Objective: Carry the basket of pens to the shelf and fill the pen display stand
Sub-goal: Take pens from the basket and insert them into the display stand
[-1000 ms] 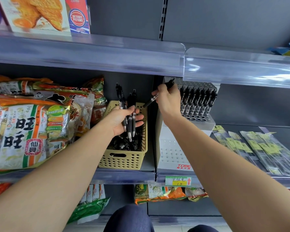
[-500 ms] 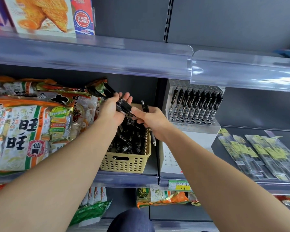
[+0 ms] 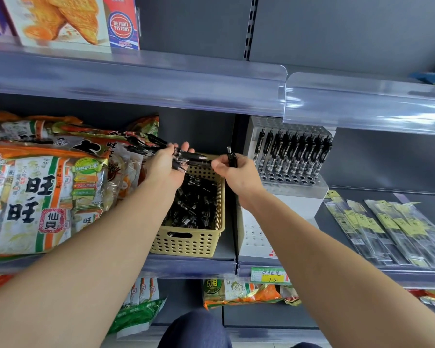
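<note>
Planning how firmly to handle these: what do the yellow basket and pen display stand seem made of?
Yellow basket: moulded plastic, matte, judging by its regular holes and cut-out handle. Pen display stand: probably plastic, smooth white body with a clear-looking perforated rack, though the body could be card.

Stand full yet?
No: the stand has pens at the back, but the holes in front are empty.

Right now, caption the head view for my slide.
Left hand holds black pens over the yellow basket; right hand grips one pen beside the display stand.
</note>
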{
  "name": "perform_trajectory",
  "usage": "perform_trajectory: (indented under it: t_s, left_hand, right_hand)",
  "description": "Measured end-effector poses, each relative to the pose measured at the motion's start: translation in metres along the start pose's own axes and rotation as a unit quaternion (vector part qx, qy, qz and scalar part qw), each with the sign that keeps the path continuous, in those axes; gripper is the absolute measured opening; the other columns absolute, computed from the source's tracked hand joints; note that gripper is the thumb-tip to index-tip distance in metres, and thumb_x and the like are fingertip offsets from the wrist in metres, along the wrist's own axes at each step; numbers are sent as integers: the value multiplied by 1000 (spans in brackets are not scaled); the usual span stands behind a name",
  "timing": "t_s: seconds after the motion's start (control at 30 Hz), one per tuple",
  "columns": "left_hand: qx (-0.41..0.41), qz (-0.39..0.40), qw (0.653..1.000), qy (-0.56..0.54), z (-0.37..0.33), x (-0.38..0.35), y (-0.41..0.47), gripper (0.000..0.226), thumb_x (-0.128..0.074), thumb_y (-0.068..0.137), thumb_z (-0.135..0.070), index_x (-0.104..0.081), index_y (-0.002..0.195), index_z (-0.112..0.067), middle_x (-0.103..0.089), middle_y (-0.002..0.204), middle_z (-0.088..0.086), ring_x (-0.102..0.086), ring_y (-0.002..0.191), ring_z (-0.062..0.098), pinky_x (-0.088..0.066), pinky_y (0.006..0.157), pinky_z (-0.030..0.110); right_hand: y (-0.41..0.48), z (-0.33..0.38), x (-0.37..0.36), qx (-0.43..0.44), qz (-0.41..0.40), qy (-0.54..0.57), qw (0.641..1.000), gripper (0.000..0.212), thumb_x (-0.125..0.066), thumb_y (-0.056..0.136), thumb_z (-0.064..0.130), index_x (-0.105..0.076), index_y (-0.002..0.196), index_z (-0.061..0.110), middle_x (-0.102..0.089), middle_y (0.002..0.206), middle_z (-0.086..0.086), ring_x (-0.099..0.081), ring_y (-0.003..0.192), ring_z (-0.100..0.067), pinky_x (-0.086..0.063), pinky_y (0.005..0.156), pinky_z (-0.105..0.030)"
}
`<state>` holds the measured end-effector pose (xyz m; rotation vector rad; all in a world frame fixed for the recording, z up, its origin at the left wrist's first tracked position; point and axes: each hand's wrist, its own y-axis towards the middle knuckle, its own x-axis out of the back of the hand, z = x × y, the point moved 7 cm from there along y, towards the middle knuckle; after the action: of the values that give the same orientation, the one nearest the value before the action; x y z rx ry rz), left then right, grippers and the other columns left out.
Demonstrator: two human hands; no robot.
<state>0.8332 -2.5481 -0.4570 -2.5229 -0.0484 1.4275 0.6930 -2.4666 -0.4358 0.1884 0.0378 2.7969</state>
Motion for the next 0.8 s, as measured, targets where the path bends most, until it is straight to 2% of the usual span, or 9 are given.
perform_trajectory:
  t_s: [0.13, 0.23, 0.3, 0.4, 0.5, 0.57, 0.63, 0.7, 0.8]
  left_hand:
    - [-1, -50, 999, 9, -1, 6, 5, 18, -41, 101, -3, -48, 84, -5, -55, 89, 11, -63, 74, 22, -52, 87, 44]
    - [-3, -89, 995, 36, -5, 21, 17, 8, -43, 99, -4, -51, 97, -2, -59, 99, 15, -66, 68, 22, -56, 78, 44]
    - [-8, -94, 994, 52, -6, 25, 19, 7, -45, 99, -4, -51, 97, -2, -60, 98, 14, -67, 64, 20, -57, 76, 44]
    - [-12, -96, 993, 72, -4, 27, 17, 9, -41, 99, -3, -50, 99, -3, -58, 92, 12, -64, 65, 18, -58, 57, 36]
    - [-3, -57, 985, 165, -2, 20, 9, 6, -43, 99, -4, -49, 98, -3, -55, 83, 7, -61, 58, 14, -56, 53, 30]
    - [14, -5, 953, 301, 5, 10, -1, 8, -51, 96, -3, -51, 104, -4, -60, 85, 7, -66, 59, 14, -58, 58, 33]
    - [28, 51, 915, 400, 16, -1, -14, 12, -54, 93, -1, -53, 101, -9, -66, 89, 7, -68, 72, 19, -58, 68, 39]
    - [53, 104, 894, 433, 28, -9, -25, 15, -56, 92, 2, -55, 101, -10, -68, 91, 8, -69, 80, 25, -57, 79, 47]
    - [109, 171, 888, 412, 44, -14, -40, 15, -52, 93, 4, -55, 102, -7, -67, 93, 12, -72, 74, 29, -58, 75, 49]
  right_hand:
    - [2, 0, 12, 25, -15, -19, 999, 13, -60, 92, 15, -55, 82, 22, -68, 82, 2, -58, 79, -8, -43, 86, -28]
    - [5, -3, 28, 25, -45, 2, 999, 16, -58, 94, 14, -54, 80, 22, -65, 72, 5, -58, 76, -9, -45, 93, -37]
    - [7, -2, 37, 25, -72, 22, 997, 14, -55, 95, 17, -54, 82, 22, -63, 72, 5, -57, 73, -7, -46, 89, -33]
    - [7, 8, 48, 41, -126, 50, 990, 6, -50, 97, 20, -54, 93, 17, -60, 80, 2, -52, 72, -8, -41, 75, -24]
    - [8, 20, 55, 58, -157, 44, 985, 18, -47, 99, 23, -53, 111, 11, -61, 100, -2, -56, 86, -13, -41, 78, -23]
    - [10, 27, 52, 71, -158, 24, 985, 32, -48, 99, 24, -51, 125, 6, -62, 108, -4, -58, 96, -16, -42, 84, -25]
    - [11, 33, 46, 83, -149, 0, 985, 33, -49, 98, 25, -52, 125, 6, -62, 108, -5, -58, 97, -17, -43, 84, -26]
    - [12, 38, 41, 92, -133, -9, 987, 32, -50, 98, 27, -53, 123, 7, -61, 105, -2, -57, 98, -16, -42, 84, -26]
    - [11, 44, 38, 97, -115, -26, 988, 38, -51, 98, 26, -48, 131, 9, -57, 105, 3, -55, 99, -13, -40, 84, -24]
